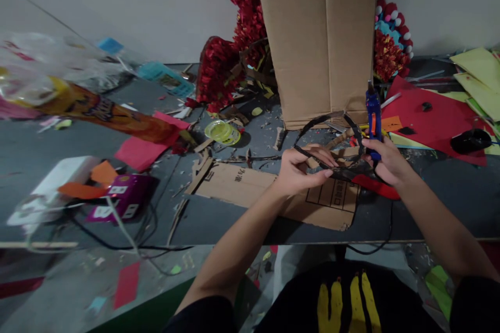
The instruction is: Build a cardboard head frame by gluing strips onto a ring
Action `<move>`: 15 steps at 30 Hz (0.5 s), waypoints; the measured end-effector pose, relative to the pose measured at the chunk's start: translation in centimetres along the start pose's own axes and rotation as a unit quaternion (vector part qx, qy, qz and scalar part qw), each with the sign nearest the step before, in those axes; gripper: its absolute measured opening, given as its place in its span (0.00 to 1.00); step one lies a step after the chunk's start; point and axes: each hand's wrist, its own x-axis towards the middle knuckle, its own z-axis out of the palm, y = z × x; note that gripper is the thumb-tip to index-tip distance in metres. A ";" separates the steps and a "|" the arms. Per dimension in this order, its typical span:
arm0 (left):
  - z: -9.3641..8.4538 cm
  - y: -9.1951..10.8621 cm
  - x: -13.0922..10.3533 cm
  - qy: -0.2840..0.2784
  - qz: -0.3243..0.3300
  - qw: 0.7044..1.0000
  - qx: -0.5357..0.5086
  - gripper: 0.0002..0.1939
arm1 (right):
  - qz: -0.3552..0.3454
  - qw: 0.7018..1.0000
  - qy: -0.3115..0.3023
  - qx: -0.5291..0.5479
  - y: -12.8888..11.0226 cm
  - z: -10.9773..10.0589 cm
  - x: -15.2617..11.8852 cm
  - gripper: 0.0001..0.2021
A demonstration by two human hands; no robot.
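Note:
My left hand (304, 169) pinches the lower edge of a dark ring-shaped band (310, 124), thumb and fingers closed on it. In my right hand (385, 161) is a blue glue gun (374, 114) with an orange trigger, held upright at the ring's right side. Below both hands lies a flat piece of brown cardboard (230, 184) with printed black marks. A red object (377, 187) rests under my right hand; its kind is unclear. Behind the ring stands a tall cardboard panel (304, 47).
Red fringed decorations (221, 70) stand behind, left of the panel. A yellow tub (222, 132), an orange tube-shaped package (117, 114), a white power strip (54, 187) and a purple box (123, 197) occupy the left. Red paper (437, 114) and a black roll (471, 141) lie right.

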 end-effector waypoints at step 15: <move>-0.1 -0.3 -0.2 0.006 -0.008 1.000 0.011 0.06 | 0.009 1.000 -0.017 0.016 0.1 -0.3 0.0 0.18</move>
